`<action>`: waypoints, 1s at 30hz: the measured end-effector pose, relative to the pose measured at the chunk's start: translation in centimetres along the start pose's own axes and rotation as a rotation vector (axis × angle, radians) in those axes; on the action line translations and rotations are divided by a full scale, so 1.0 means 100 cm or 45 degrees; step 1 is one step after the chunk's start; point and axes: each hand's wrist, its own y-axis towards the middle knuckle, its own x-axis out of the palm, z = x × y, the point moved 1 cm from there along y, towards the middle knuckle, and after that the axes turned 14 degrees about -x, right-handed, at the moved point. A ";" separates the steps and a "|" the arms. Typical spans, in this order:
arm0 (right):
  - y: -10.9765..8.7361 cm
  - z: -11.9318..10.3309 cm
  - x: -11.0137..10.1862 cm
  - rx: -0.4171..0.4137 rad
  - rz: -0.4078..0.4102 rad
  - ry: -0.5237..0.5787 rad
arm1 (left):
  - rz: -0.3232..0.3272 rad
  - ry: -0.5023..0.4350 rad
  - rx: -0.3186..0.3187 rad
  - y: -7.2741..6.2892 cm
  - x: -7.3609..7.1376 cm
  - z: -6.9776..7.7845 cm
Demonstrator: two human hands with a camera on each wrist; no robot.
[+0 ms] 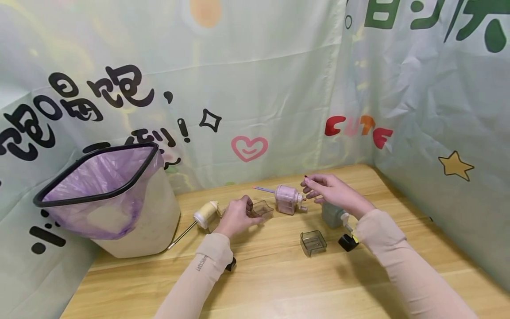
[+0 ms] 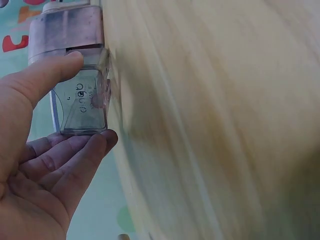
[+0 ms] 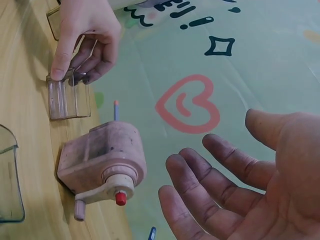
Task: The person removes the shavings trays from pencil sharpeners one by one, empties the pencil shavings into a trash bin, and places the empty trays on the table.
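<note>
My left hand (image 1: 236, 217) pinches a clear plastic shavings drawer (image 2: 82, 107) between thumb and fingers, low over the table. Just beyond the drawer stands a pink crank pencil sharpener (image 1: 286, 199). A pencil (image 1: 264, 189) sticks out of its back, and a red tip shows at the crank's centre in the right wrist view. Beside the crank, my right hand (image 1: 328, 190) hovers with its fingers loosely extended, holding nothing. A grey-blue sharpener (image 1: 332, 215), partly hidden, stands under the right hand. To the left of my left hand is a cream sharpener (image 1: 206, 214) with a long pencil (image 1: 183, 235) in it.
A smoky clear drawer (image 1: 312, 243) lies on the wooden table (image 1: 271, 283) in front. A black clamp-like piece (image 1: 348, 243) is near the right sleeve; another black piece (image 1: 231, 265) shows by the left sleeve. A bin with a purple liner (image 1: 159, 212) stands at left.
</note>
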 end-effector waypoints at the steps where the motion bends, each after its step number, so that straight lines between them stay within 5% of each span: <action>1: -0.001 0.000 -0.001 0.001 -0.003 -0.006 | 0.001 -0.003 0.002 0.000 0.001 0.000; 30: -0.009 0.008 -0.004 -0.026 0.003 -0.073 | 0.058 -0.017 -0.055 0.003 0.016 0.010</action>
